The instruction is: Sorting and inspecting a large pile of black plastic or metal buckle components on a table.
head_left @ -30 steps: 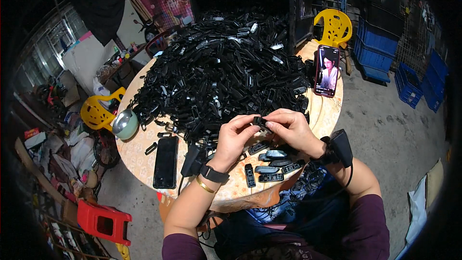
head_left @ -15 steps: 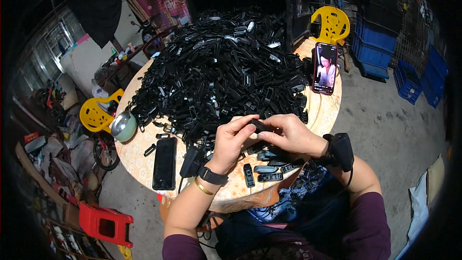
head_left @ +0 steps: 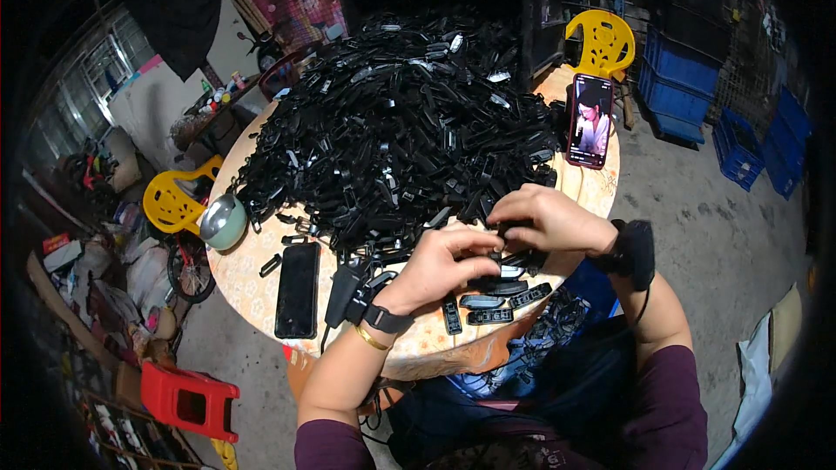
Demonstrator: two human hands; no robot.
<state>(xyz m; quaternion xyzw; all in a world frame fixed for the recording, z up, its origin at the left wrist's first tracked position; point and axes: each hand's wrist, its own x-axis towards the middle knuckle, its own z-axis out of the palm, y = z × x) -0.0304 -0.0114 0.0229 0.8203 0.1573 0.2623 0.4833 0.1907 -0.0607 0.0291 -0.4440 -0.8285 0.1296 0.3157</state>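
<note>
A large heap of black plastic parts (head_left: 392, 139), long and narrow like small casings, covers most of the round table. My left hand (head_left: 444, 261) hovers at its near edge, thumb and index finger curved and apart, the tips just above some loose parts. Beside it, my right hand (head_left: 557, 222) pinches a small dark plastic part at the heap's edge, largely hidden by the fingers. Several oblong parts (head_left: 488, 317) lie in a group below the hands, some with their hollow side showing. Both wrists carry black strapped devices.
The patterned round table (head_left: 248, 292) holds a dark phone (head_left: 298, 290) at left, a metal-topped bowl (head_left: 224, 223), and a propped phone (head_left: 590, 122) with a lit screen. Yellow chairs (head_left: 601, 43), a red stool (head_left: 190, 405) and blue crates (head_left: 675, 91) stand around.
My hands, earlier together on one black part, have separated. The right hand moved slightly right and up at the heap; the left moved right and down over the loose parts.
</note>
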